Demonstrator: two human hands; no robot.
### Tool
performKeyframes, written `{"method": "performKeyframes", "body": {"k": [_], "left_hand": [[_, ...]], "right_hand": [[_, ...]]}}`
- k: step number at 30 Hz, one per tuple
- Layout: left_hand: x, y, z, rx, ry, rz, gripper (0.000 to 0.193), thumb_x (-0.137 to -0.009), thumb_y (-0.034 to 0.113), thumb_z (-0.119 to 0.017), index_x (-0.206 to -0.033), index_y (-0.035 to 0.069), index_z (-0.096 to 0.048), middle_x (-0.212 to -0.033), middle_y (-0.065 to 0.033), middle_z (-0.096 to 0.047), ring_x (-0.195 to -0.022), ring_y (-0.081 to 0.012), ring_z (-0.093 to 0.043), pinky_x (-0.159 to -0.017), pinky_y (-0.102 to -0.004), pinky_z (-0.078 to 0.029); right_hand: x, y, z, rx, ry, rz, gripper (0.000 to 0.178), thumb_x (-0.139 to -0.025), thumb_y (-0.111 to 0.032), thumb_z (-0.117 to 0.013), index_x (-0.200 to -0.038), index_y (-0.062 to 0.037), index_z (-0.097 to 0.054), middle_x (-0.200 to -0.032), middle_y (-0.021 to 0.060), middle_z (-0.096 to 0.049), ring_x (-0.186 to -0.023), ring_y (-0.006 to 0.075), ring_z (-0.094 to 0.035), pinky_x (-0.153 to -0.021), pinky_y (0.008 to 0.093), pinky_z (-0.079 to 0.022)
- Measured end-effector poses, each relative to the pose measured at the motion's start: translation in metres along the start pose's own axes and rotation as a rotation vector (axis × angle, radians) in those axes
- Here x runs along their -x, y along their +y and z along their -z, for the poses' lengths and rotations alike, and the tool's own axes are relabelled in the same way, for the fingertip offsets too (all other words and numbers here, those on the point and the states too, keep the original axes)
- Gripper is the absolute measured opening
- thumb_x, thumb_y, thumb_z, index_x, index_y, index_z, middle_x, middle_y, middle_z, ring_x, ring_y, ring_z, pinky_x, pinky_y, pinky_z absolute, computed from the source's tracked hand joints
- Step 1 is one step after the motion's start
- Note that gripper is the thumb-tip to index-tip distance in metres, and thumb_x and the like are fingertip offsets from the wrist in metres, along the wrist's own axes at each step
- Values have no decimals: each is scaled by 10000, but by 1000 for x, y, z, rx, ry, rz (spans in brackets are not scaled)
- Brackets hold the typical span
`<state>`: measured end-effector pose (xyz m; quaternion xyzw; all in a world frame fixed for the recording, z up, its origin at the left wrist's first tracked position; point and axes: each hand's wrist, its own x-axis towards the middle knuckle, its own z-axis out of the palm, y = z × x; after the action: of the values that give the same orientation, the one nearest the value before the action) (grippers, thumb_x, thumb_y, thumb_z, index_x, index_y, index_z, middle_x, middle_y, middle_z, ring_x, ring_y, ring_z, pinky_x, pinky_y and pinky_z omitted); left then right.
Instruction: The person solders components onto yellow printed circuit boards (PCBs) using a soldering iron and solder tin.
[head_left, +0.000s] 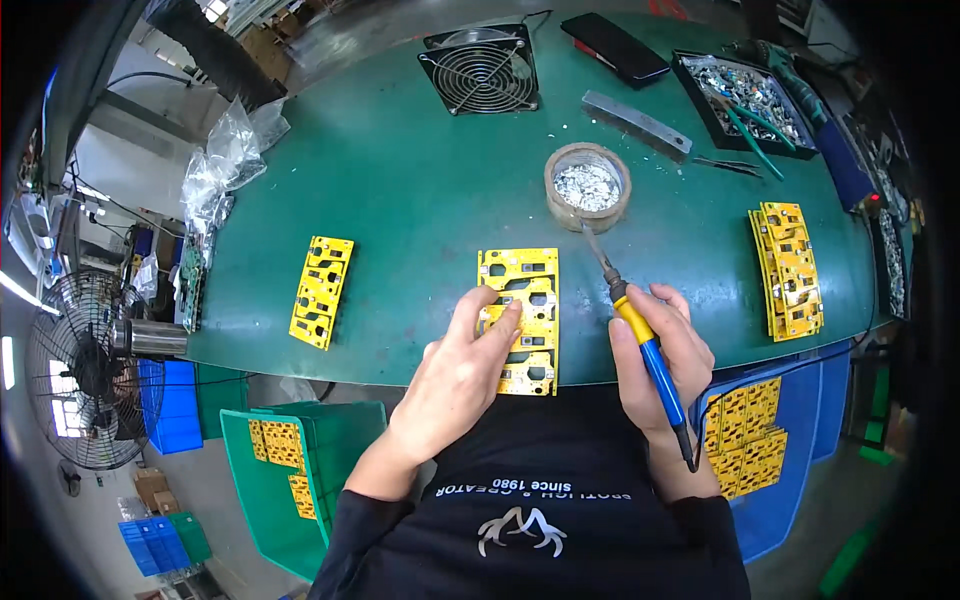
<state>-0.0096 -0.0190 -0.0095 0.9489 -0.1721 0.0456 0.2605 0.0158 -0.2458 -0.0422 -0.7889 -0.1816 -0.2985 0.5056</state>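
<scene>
My left hand (458, 362) rests on a yellow circuit board panel (543, 372) at the table's front edge, thumb and index finger pressed down on its middle. Whether a small part sits under those fingertips I cannot tell. In my right hand (672, 352) is a soldering iron (655, 365) with a blue and yellow handle, held like a pen. Its metal tip points up and left, at the near rim of a tape roll (560, 205). Small silvery bits (588, 186) fill the middle of the roll.
One yellow panel (321, 292) lies left; a stack of them (790, 270) lies right. Farther back are a square fan (482, 70), a metal bar (637, 124), and a parts tray (740, 90) with green-handled pliers (755, 140). Green (265, 510) and blue bins (795, 480) holding panels flank me.
</scene>
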Motion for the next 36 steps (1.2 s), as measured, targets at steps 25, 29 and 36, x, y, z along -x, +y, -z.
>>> {"method": "performKeyframes", "body": {"k": [25,29,36], "left_hand": [[2,9,-22,-123,286,-42,199,-908,-15,-747,-1100,-7,-699,-1138,-140,-659,-762,-288,-722,-594,-376,-591],[4,6,-27,-163,330,-127,229,-894,-20,-757,-1116,-19,-702,-1166,-152,-659,-771,-281,-730,-597,-363,-603],[3,7,-29,-197,321,-123,268,-863,-50,-759,-1124,-25,-707,-1192,-157,-662,-821,-271,-741,-629,-354,-619]], "right_hand": [[7,-13,6,-153,-126,-2,191,-739,-10,-791,-926,24,-779,-683,91,-713,-551,202,-677,-899,472,-566],[9,-14,7,-191,-202,-23,166,-812,2,-725,-974,30,-747,-738,112,-742,-600,225,-695,-978,527,-536],[9,-14,6,-175,-204,-36,175,-805,15,-733,-978,33,-750,-769,127,-757,-648,238,-726,-966,528,-546]]}}
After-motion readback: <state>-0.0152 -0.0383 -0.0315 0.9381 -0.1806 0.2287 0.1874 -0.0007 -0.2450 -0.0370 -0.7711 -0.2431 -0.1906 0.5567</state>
